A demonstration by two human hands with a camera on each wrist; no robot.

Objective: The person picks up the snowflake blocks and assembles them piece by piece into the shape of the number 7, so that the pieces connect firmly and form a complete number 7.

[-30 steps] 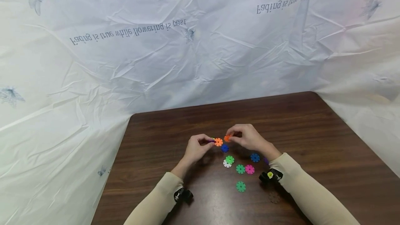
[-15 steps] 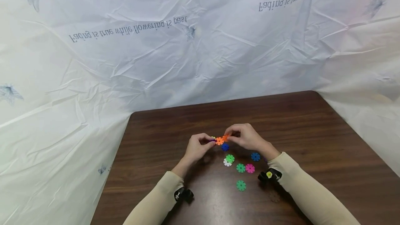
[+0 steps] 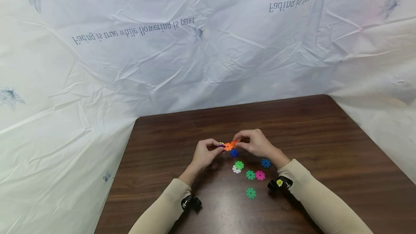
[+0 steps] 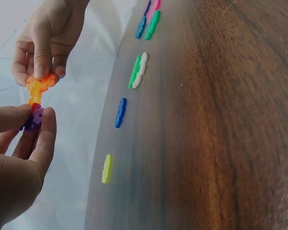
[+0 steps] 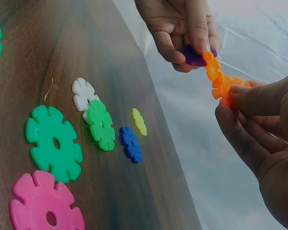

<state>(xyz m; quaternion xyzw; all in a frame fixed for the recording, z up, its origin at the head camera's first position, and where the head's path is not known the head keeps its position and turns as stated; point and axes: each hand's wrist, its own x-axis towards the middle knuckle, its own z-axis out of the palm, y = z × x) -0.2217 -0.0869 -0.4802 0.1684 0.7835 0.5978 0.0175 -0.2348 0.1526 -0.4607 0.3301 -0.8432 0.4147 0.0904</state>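
Above the table, my left hand (image 3: 205,153) pinches a purple notched disc (image 5: 194,56) between thumb and fingers. Joined to its edge is an orange notched disc (image 5: 212,67). My right hand (image 3: 256,143) grips a second orange disc (image 5: 224,90) by its edge, and this one meets the first orange disc at an angle. Whether their slots are fully pushed together cannot be told. Fingers cover part of the purple disc and of the second orange one. A blue disc (image 5: 131,144) and a yellow disc (image 5: 139,122) lie flat on the table near the hands.
Other notched discs lie on the brown table (image 3: 162,136): light green (image 5: 102,125) overlapping white (image 5: 81,93), green (image 5: 53,143) beside pink (image 5: 45,206), another green (image 3: 250,193) nearer the body, and a darker blue (image 3: 265,163) by the right wrist. A white printed sheet (image 3: 208,64) hangs behind.
One second ago a gap separated the two orange discs. They came together by half a second ago and touch now. The left hand has barely moved.
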